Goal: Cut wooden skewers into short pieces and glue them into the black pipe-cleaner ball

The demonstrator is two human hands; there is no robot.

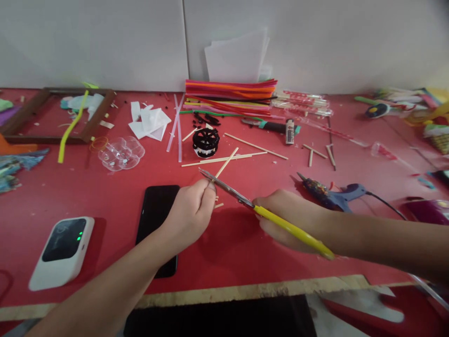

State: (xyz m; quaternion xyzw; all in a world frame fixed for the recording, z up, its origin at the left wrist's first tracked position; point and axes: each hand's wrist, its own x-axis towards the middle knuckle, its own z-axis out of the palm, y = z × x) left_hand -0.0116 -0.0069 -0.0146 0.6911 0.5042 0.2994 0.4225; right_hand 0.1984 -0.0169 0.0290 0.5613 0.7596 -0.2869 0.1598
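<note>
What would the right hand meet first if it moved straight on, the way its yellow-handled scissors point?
Most likely the thin wooden stick pinched in the left hand: the yellow-handled metal scissors in the right hand aim at it, blades about touching it. Depth is hard to judge.

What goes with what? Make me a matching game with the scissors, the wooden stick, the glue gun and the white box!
Things:
1. scissors
2. wooden stick
3. glue gun
4. white box

Clues:
A. green lights on
B. pinched in the left hand
C. blue, lying on the red table
D. yellow handles, in the right hand

Pairs: 1-D, 2-B, 3-C, 4-A.
</note>
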